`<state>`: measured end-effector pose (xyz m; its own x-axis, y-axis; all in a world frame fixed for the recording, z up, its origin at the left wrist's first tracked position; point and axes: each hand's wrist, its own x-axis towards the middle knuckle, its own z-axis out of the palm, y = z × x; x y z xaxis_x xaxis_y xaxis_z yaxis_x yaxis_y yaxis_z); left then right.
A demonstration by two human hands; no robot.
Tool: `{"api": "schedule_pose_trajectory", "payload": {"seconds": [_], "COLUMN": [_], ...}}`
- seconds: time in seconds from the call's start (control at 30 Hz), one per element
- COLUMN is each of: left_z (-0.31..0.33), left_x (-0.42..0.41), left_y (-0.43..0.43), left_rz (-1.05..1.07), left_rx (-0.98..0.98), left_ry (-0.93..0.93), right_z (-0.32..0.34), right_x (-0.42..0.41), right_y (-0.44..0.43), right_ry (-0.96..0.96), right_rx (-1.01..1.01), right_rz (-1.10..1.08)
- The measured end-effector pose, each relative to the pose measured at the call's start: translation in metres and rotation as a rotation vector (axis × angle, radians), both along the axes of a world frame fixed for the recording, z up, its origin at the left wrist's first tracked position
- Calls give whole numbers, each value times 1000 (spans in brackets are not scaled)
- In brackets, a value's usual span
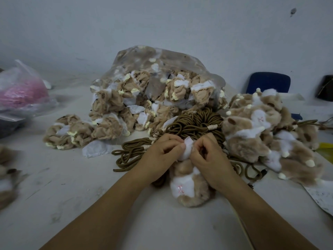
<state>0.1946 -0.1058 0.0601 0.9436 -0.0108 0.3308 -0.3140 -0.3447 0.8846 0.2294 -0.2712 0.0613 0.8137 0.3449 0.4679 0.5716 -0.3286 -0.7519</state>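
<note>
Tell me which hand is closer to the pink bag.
Left. The left hand pinches the plush toy on the side toward the pink bag; the right hand pinches it on the far side, farther away.

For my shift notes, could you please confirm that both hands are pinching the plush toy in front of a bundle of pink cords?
Not quite: the head view shows the cords are brown, not pink. The left hand and right hand do pinch the plush toy in front of them.
</note>
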Motion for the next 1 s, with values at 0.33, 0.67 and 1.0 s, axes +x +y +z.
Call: {"api": "schedule_pose_trajectory", "payload": {"seconds": [0.33,0.67,1.0], "left_z": [5,4,2], "left_x": [-5,-5,-1], "left_y": [5,5,-4], "left_rz": [-192,-314,22], "left_rx": [-294,-403,-105], "left_ry": [363,395,233], "right_z": [2,3,-5], "right_x": [-4,-4,-3], "right_y": [2,2,8], "right_ry": [-43,-78,-115], "right_rx": [-14,-38,-102], "right_rz": [66,51,29]}}
